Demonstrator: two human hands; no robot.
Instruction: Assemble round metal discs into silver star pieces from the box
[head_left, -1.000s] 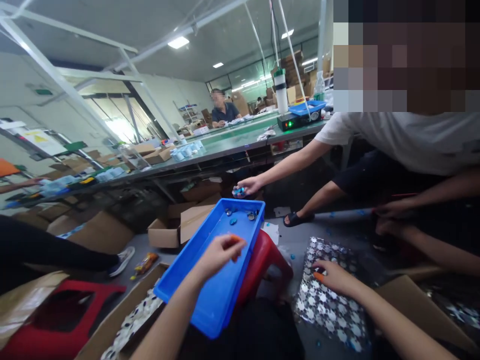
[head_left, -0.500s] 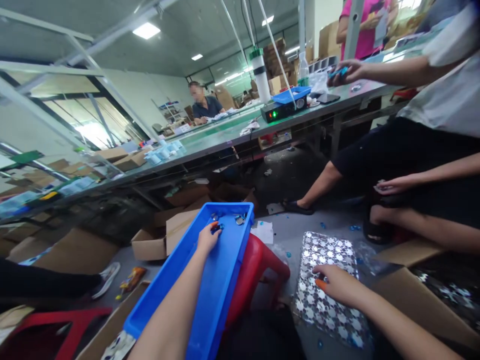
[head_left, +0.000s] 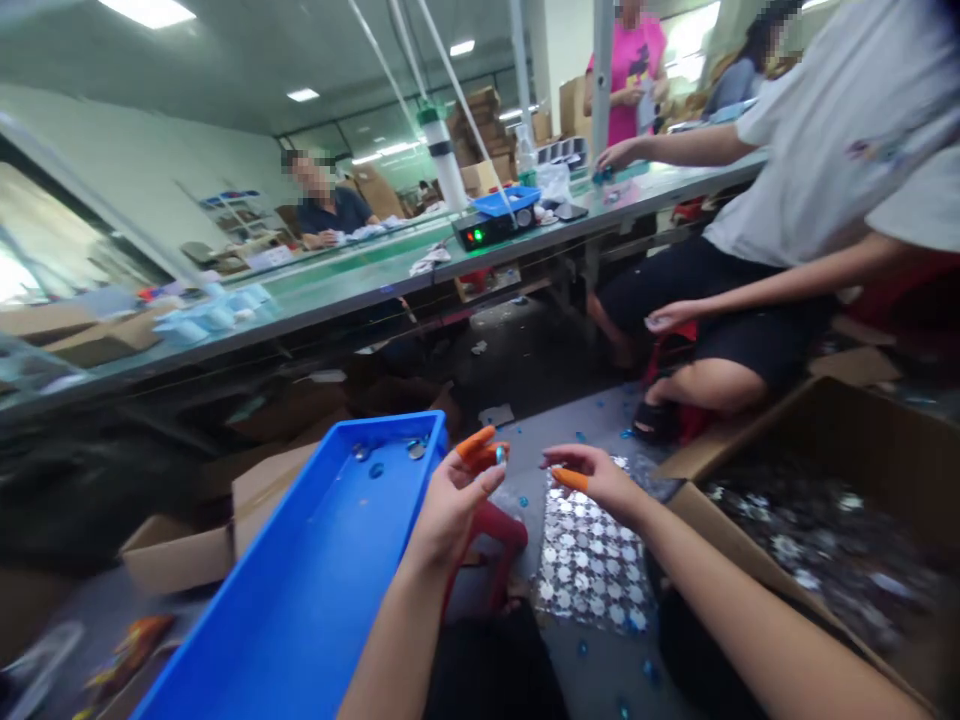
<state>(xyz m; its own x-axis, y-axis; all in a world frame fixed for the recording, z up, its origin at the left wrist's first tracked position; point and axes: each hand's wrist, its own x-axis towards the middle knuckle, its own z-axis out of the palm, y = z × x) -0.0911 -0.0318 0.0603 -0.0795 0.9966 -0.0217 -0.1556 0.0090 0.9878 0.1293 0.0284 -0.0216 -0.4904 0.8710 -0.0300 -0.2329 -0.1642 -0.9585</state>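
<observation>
My left hand (head_left: 457,500), with orange finger covers, is raised just right of the blue tray's far end. Its fingers and thumb pinch a small shiny blue piece (head_left: 500,455), whose exact kind is too small to tell. My right hand (head_left: 596,482), also with an orange cover, faces it across a short gap. Its fingers are slightly curled and apart, with nothing visible between them. Below that hand lies a sheet of silvery flower-shaped pieces (head_left: 592,565). In the blue tray (head_left: 300,560) a few small round metallic pieces (head_left: 416,450) sit at the far end.
On my right stands an open cardboard box (head_left: 697,520) full of silvery pieces. A red stool (head_left: 495,540) is beside the tray, and another cardboard box (head_left: 180,555) is to its left. A co-worker in a white shirt (head_left: 810,170) sits at the long workbench (head_left: 330,285).
My left hand has lifted out of the tray and moved right with the small blue piece. My right hand has risen from the silvery sheet towards it. The view has swung right.
</observation>
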